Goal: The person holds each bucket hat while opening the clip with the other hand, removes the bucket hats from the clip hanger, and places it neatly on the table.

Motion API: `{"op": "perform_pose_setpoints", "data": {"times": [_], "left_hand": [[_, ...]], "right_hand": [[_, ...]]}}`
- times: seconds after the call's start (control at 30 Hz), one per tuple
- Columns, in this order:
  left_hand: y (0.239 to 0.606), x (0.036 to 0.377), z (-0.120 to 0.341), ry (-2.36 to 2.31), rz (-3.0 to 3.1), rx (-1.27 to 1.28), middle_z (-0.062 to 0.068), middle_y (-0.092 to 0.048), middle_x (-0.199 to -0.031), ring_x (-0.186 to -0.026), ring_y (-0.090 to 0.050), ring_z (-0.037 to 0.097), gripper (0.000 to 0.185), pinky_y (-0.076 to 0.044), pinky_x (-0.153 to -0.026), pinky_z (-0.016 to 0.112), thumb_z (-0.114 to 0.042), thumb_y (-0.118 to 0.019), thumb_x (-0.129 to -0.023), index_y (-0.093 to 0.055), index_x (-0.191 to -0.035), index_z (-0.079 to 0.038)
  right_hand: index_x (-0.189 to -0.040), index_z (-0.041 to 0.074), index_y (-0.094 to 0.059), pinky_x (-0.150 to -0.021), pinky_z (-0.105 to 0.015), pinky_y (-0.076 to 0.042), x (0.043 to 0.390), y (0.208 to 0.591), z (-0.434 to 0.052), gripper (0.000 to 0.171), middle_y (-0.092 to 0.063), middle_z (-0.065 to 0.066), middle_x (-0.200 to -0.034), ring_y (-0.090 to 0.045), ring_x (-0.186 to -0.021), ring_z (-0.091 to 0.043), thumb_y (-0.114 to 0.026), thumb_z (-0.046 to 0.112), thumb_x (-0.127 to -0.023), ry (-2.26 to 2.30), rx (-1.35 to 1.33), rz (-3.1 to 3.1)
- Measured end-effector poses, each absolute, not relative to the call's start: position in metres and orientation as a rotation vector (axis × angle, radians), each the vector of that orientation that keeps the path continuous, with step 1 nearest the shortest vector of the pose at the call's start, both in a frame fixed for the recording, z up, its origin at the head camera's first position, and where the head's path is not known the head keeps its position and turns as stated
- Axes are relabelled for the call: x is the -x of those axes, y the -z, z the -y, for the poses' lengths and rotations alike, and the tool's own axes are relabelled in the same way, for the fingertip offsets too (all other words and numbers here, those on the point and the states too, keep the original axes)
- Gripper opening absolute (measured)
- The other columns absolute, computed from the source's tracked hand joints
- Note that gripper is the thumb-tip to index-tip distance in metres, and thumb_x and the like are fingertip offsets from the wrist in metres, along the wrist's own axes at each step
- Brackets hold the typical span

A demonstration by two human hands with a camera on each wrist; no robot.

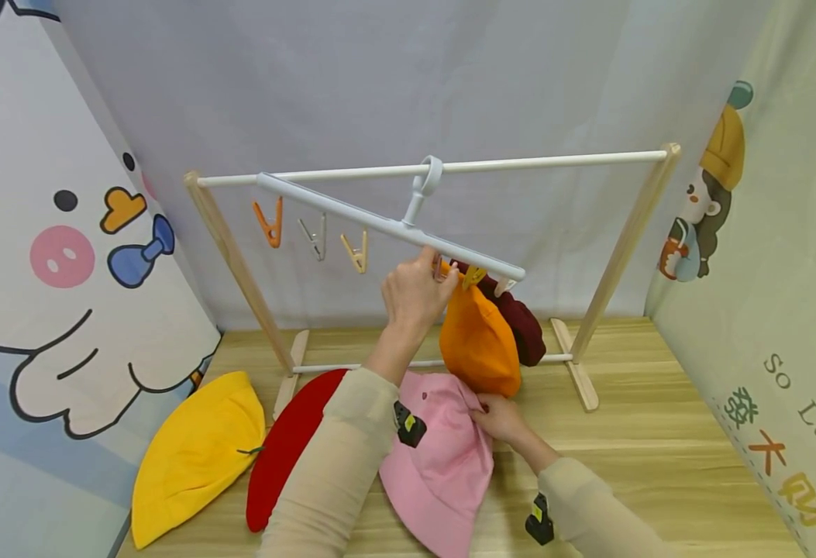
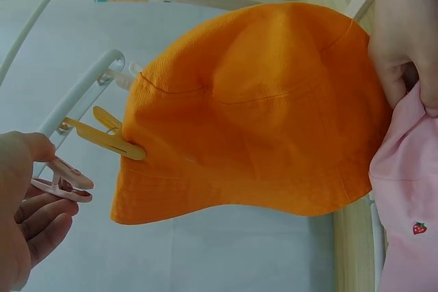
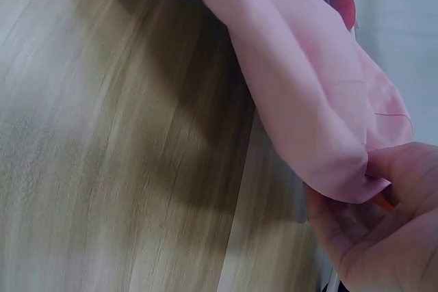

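Pinching pink hat [image 1: 442, 465] with right hand [image 1: 501, 418], below and apart from clip [image 2: 75, 176] being pinched by left hand [image 1: 414, 291].

This looks like a small staged booth: cartoon-printed hangings [image 1: 784, 271] (one lettered "So Luc…") and a plain pale backdrop [image 1: 554, 70] enclose a wood-grain tabletop [image 1: 659, 465] with a rack [image 1: 621, 256].

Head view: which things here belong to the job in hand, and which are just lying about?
Likely in the job:
- pink hat, held
- pink clip, pinched
- hanger
- rack, bearing the hanger
- orange hat, clipped up

Lying about, perhaps awaiting a turn:
- yellow hat
- red hat
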State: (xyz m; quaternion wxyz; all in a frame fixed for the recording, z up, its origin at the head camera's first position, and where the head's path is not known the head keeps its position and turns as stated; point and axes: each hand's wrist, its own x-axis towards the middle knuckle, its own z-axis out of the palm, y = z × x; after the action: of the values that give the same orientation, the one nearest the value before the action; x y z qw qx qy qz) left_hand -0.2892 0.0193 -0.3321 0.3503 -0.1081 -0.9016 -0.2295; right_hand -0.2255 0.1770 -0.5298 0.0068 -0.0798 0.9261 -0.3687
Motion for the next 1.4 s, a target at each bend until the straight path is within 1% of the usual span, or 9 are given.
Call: {"op": "perform_pose_setpoints", "data": {"times": [0.17,0.27,0.4,0.57,0.73,0.9,1.1,1.4], "left_hand": [[0.332,0.289,-0.019,0.607,2.339,0.277,-0.002,-0.047,-0.049,-0.04,-0.04,0.015,0.027,-0.026,-0.038,0.024,-0.036,-0.068,-0.078,-0.055,-0.074,-0.014],[0.332,0.289,-0.019,0.605,2.343,0.277,-0.002,-0.047,-0.049,-0.04,-0.04,0.014,0.027,-0.026,-0.038,0.024,-0.037,-0.068,-0.079,-0.055,-0.075,-0.014],[0.332,0.289,-0.018,0.601,2.35,0.278,-0.002,-0.047,-0.05,-0.041,-0.04,0.014,0.027,-0.026,-0.038,0.024,-0.038,-0.067,-0.079,-0.055,-0.076,-0.014],[0.333,0.289,-0.019,0.598,2.349,0.276,-0.001,-0.048,-0.05,-0.041,-0.041,0.015,0.027,-0.027,-0.038,0.024,-0.038,-0.067,-0.079,-0.055,-0.076,-0.014],[0.333,0.289,-0.02,0.599,2.355,0.274,-0.001,-0.049,-0.051,-0.041,-0.041,0.015,0.028,-0.028,-0.038,0.024,-0.039,-0.067,-0.079,-0.056,-0.077,-0.014],[0.334,0.29,-0.021,0.628,2.343,0.282,-0.002,-0.051,-0.051,-0.041,-0.043,0.014,0.028,-0.029,-0.038,0.024,-0.037,-0.068,-0.078,-0.055,-0.075,-0.013],[0.334,0.29,-0.024,0.635,2.332,0.266,-0.002,-0.052,-0.051,-0.042,-0.045,0.016,0.028,-0.03,-0.039,0.026,-0.038,-0.069,-0.077,-0.054,-0.073,-0.014],[0.334,0.29,-0.025,0.651,2.334,0.257,-0.002,-0.051,-0.051,-0.042,-0.044,0.016,0.029,-0.029,-0.039,0.025,-0.037,-0.07,-0.077,-0.052,-0.072,-0.015]], "right_hand": [[-0.072,0.009,-0.058,-0.059,-0.03,-0.039,0.226,0.533,-0.173,0.011,-0.055,-0.001,-0.068,-0.045,-0.062,-0.015,-0.063,0.012,-0.081,1.101,0.286,-2.926],[-0.074,0.008,-0.058,-0.059,-0.031,-0.039,0.225,0.533,-0.173,0.009,-0.055,-0.002,-0.068,-0.046,-0.062,-0.016,-0.063,0.013,-0.08,1.096,0.274,-2.944],[-0.083,0.006,-0.062,-0.062,-0.034,-0.043,0.223,0.533,-0.175,0.007,-0.059,-0.004,-0.072,-0.051,-0.065,-0.019,-0.063,0.013,-0.08,1.1,0.246,-2.949],[-0.096,0.004,-0.064,-0.07,-0.037,-0.046,0.22,0.531,-0.179,0.019,-0.064,-0.007,-0.082,-0.058,-0.075,-0.022,-0.062,0.014,-0.08,1.134,0.22,-2.929],[-0.101,0.002,-0.064,-0.073,-0.038,-0.047,0.219,0.533,-0.182,0.023,-0.066,-0.008,-0.087,-0.06,-0.08,-0.024,-0.061,0.013,-0.081,1.167,0.231,-2.921],[-0.109,0.0,-0.062,-0.081,-0.041,-0.049,0.219,0.538,-0.185,0.029,-0.068,-0.014,-0.097,-0.064,-0.09,-0.029,-0.06,0.01,-0.083,1.261,0.215,-2.886],[-0.114,-0.005,-0.059,-0.079,-0.041,-0.051,0.219,0.535,-0.189,0.033,-0.067,-0.018,-0.099,-0.065,-0.09,-0.032,-0.059,0.006,-0.082,1.348,0.194,-2.854],[-0.115,0.0,-0.06,-0.079,-0.04,-0.051,0.216,0.523,-0.19,0.033,-0.068,-0.014,-0.099,-0.066,-0.089,-0.029,-0.06,0.006,-0.082,1.274,0.234,-2.907]]}}
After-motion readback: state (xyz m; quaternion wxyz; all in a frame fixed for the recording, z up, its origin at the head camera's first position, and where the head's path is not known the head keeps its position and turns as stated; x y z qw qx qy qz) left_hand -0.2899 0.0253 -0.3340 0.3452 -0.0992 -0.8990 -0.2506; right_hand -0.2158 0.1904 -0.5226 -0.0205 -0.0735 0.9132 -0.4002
